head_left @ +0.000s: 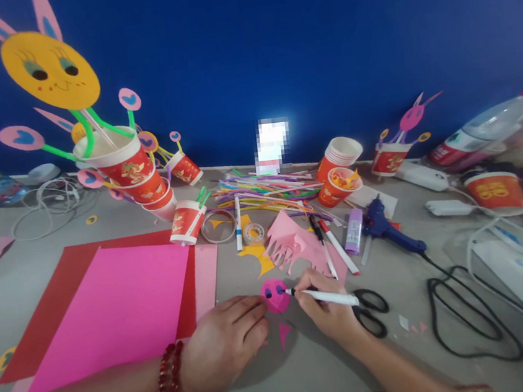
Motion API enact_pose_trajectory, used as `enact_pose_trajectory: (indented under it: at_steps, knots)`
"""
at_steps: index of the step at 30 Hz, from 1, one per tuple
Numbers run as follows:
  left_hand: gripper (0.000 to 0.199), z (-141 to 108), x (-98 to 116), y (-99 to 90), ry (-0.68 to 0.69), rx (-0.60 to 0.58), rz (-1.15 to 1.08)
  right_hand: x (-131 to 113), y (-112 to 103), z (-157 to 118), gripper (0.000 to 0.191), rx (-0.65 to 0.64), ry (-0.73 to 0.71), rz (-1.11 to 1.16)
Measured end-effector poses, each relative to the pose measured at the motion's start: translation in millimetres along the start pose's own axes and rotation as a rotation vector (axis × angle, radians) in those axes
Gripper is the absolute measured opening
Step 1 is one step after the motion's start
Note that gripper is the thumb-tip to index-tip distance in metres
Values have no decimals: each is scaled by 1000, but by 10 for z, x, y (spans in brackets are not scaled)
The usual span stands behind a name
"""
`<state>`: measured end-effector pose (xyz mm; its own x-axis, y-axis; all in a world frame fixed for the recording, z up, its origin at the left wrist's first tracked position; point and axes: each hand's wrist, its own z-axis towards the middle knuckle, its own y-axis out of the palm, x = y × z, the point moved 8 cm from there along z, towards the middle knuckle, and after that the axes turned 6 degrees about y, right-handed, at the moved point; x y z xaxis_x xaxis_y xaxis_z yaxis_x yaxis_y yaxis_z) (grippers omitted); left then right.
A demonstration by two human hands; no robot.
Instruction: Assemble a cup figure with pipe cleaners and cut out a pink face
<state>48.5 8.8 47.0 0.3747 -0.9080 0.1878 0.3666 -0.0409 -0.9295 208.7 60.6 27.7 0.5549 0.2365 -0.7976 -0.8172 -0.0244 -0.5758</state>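
My right hand grips a white marker pen; its dark tip meets the right eye of a small round pink paper face. That face lies flat on the table and bears two drawn dark eyes with purple and a mouth line. My left hand lies palm down on the table, fingers stretched out, the fingertips at the face's left edge. Just below the face lies a small pink paper triangle. Black-handled scissors rest beside my right hand, partly hidden by it.
Pink and red paper sheets lie on the left. Behind stand paper-cup figures, a pile of pipe cleaners and stacked paper cups. A blue glue gun with a looped black cord lies on the right, near a purple-wrapped stick.
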Motion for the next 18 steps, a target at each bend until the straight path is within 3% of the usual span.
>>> enact_pose_trajectory:
  at_steps: [9,18]
  knots:
    - [19,-8,-7,13,-10,2,-5,91,-7,-28,16,13,79,97]
    - [20,-16,-1,25,0,8,12,-23,24,3,17,-26,0,55]
